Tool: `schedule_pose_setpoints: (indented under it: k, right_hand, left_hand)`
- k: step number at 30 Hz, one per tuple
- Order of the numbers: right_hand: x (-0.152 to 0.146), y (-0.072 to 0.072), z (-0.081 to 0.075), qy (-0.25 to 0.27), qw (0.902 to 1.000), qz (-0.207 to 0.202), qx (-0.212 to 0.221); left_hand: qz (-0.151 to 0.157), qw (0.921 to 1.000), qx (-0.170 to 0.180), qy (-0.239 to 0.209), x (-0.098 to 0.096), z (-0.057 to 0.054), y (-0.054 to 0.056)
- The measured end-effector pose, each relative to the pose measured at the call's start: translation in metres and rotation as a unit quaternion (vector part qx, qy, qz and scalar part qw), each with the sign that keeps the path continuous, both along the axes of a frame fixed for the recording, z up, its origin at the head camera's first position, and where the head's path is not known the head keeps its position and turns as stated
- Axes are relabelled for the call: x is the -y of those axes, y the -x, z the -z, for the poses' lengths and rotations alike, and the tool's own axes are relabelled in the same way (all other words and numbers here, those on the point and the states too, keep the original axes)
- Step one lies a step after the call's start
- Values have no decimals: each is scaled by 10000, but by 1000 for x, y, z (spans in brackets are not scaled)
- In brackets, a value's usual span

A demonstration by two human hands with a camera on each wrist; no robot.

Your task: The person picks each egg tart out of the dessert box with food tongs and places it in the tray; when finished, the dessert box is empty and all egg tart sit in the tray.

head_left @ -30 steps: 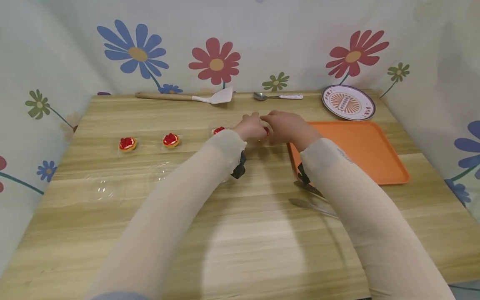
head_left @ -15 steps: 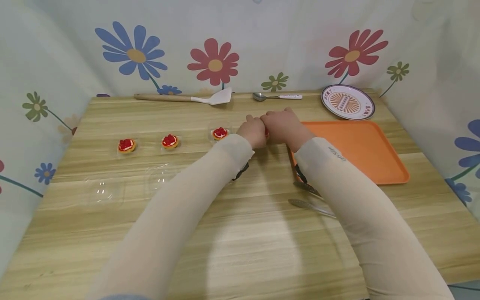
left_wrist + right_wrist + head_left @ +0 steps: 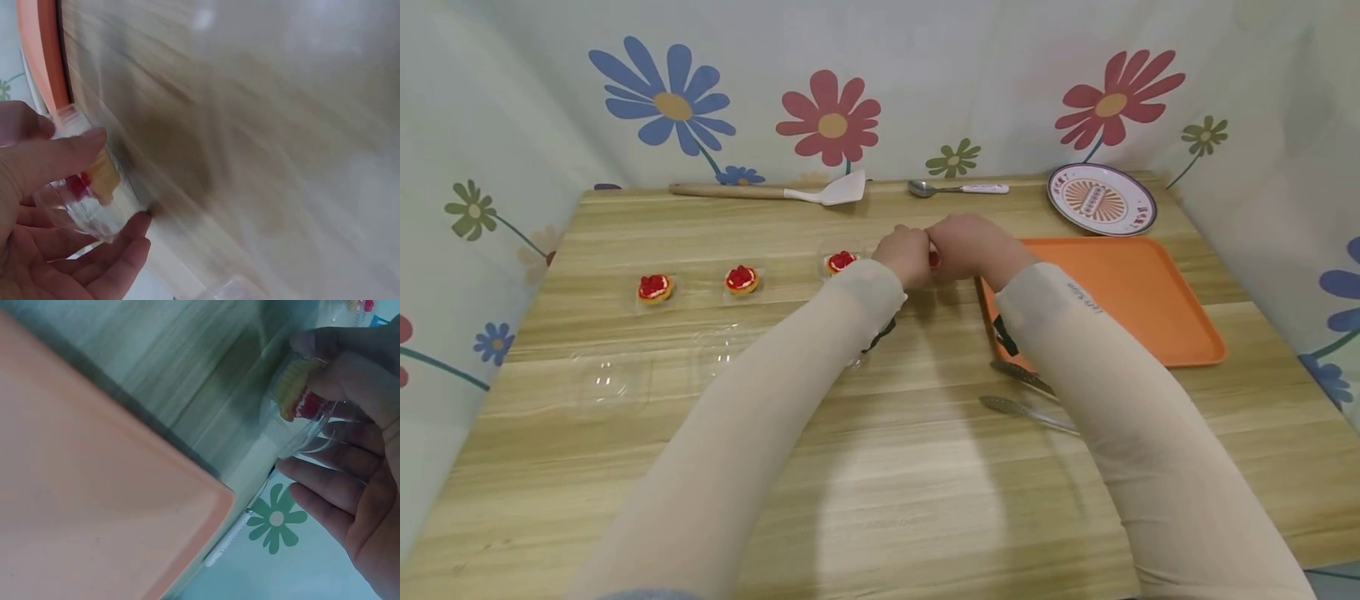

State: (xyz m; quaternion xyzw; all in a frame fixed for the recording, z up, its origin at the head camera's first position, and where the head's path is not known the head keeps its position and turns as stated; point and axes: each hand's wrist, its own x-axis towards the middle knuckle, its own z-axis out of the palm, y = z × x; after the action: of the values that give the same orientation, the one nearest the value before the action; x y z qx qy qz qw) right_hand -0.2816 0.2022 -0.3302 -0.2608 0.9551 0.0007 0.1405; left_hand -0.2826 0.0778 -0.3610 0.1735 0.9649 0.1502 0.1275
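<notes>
Both hands grip one clear plastic box (image 3: pixel 282 434) with a small tart (image 3: pixel 105 177) inside, its crust yellow and its topping red. My left hand (image 3: pixel 904 255) pinches one side, thumb over the near edge. On the other side my right hand (image 3: pixel 972 247) grips it with thumb and fingers. The hands nearly touch in the head view and cover most of the box. Just left of them sits a boxed tart (image 3: pixel 842 262), partly behind the left sleeve. Further left stand a second tart (image 3: pixel 742 279) and a third tart (image 3: pixel 655 287), each on clear plastic.
Clear plastic lids lie nearer, one lid (image 3: pixel 606 382) leftmost and another lid (image 3: pixel 721 357) beside it. An orange tray (image 3: pixel 1120 292) is at right, with metal tongs (image 3: pixel 1017 408) below, partly under the right forearm. Along the back are a spatula (image 3: pixel 842 190), a spoon (image 3: pixel 922 188) and a plate (image 3: pixel 1101 200).
My left hand has shifted slightly and its fingers have drawn in closer to the right hand. The tart just left of it shows more. The other objects stay in place.
</notes>
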Motion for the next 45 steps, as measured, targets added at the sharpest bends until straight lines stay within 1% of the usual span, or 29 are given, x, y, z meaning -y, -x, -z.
schedule_pose_setpoints:
  k: [5, 8, 12, 15, 18, 23, 25, 28, 32, 35, 38, 41, 43, 45]
  right_hand:
    - [0, 4, -2, -57, 9997, 116, 216]
    - [0, 4, -4, -31, 9995, 159, 284]
    - [0, 2, -8, 43, 9996, 108, 270]
    - [1, 2, -9, 49, 9995, 81, 312]
    - [0, 3, -9, 91, 9991, 135, 383]
    - [-1, 5, -7, 167, 9987, 210, 433]
    - [-2, 4, -7, 158, 9985, 240, 461]
    - [-1, 3, -9, 126, 9982, 287, 508]
    - [-2, 3, -11, 124, 9976, 369, 567]
    - [-3, 6, -13, 184, 9981, 318, 486]
    - [-7, 7, -17, 430, 9983, 198, 353]
    - [-13, 6, -24, 703, 9968, 163, 331]
    - [-16, 4, -29, 878, 9950, 198, 444]
    - [-19, 1, -35, 988, 9929, 266, 611]
  left_hand:
    - [54, 9998, -142, -89, 1, -1, 3]
    - [115, 9997, -227, -51, 2, -1, 3]
    - [173, 9996, -240, -26, 3, 4, 6]
    - [157, 9995, -278, -1, 3, 9, 8]
    - [120, 9993, -342, 96, 3, 11, 8]
    - [21, 9992, -319, 226, 3, 13, 6]
    - [-51, 9994, -273, 204, 3, 12, 5]
    - [-177, 9997, -94, 124, 2, 10, 1]
    - [-268, 9995, 166, 77, 3, 3, -4]
    - [-280, 9992, 263, 102, 7, -7, -10]
    - [-306, 9994, 179, 44, 13, -22, -17]
    - [-298, 9995, -3, -68, 18, -38, -22]
    - [-279, 9995, -56, -118, 21, -46, -24]
    - [-223, 9996, -111, -137, 24, -52, -25]
